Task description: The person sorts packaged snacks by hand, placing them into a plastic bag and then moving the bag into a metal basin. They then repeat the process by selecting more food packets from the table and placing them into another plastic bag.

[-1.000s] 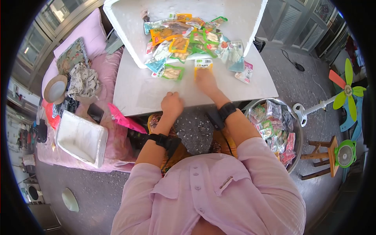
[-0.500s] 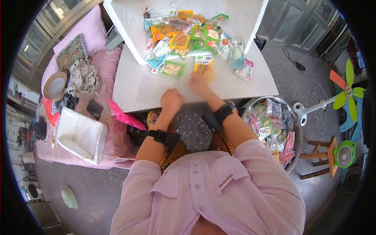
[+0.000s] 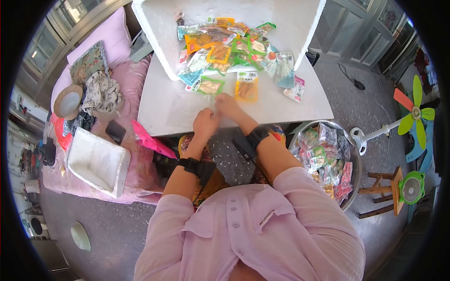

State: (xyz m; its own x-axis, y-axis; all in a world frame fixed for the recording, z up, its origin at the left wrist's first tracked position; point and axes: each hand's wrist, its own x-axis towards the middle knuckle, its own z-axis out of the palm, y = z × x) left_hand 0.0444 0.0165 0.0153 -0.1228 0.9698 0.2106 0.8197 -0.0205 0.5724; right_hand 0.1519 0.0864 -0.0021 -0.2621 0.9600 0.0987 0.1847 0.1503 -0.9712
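Note:
My left hand (image 3: 206, 123) is closed just above the table's front edge, its fingers curled. Close beside it, my right hand (image 3: 228, 106) is also closed, with its fingertips turned toward the left one. Anything inside either hand is hidden. A yellow snack packet (image 3: 247, 87) lies flat on the white table (image 3: 161, 105), a little beyond and right of my right hand. Just past my fingers sits a green-edged packet (image 3: 210, 85). Behind these, several mixed food packets (image 3: 218, 54) are heaped at the mouth of a white foam box (image 3: 157, 42) lying on its side.
A metal basin (image 3: 357, 180) full of packets stands on the floor at right, by a fan with green and orange blades (image 3: 416, 113) and a wooden stool (image 3: 397, 189). On the pink-covered bed at left are a foam lid (image 3: 96, 161), a phone (image 3: 115, 131) and a pink bag (image 3: 152, 140).
My right hand has left the yellow packet and come back leftward, close to my left hand. The packet stays on the table. The whole view has shifted slightly.

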